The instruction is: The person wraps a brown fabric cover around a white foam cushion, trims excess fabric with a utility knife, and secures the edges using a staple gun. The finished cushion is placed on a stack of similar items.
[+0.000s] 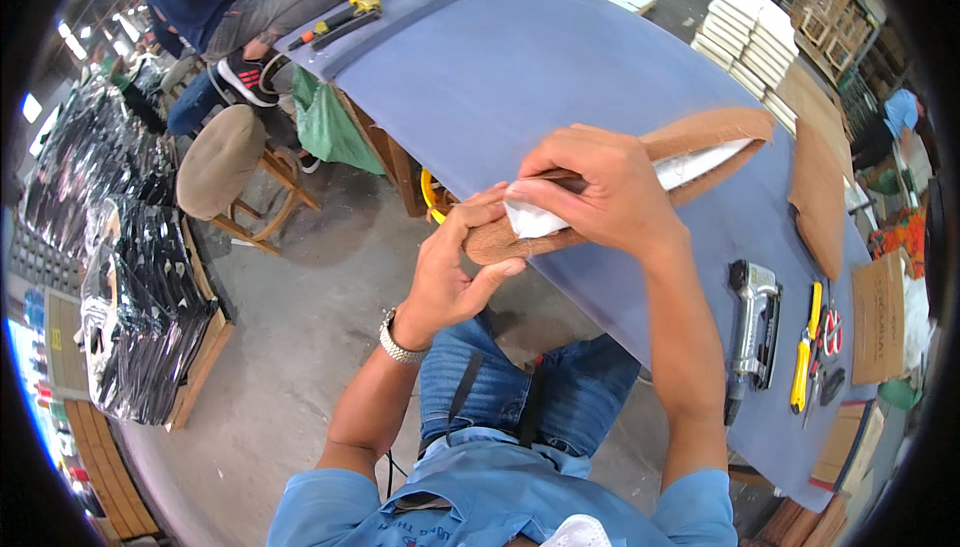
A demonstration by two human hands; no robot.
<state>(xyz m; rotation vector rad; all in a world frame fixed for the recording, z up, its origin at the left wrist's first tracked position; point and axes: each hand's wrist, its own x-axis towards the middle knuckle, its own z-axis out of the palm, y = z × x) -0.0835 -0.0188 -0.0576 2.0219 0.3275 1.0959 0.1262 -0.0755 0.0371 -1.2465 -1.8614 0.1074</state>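
Note:
A long, narrow piece covered in brown fabric (495, 244) slants from the near table edge out over the blue tabletop. White padding (533, 223) shows along its open middle. My left hand (450, 262) holds the near rounded end, fingers above and thumb below. Over the piece, my right hand (612, 192) is closed in a pinch on the white padding and fabric edge close to that end. A dark patch between its fingers is too unclear to name. The far end of the piece looks blurred.
Right of my arm lie a staple gun (752, 327), a yellow utility knife (804, 352) and red-handled scissors (832, 332). A brown panel (820, 202) and a cardboard box (880, 317) stand beyond. At left are a round stool (220, 162), plastic-wrapped stacks (140, 317) and a seated person (240, 17).

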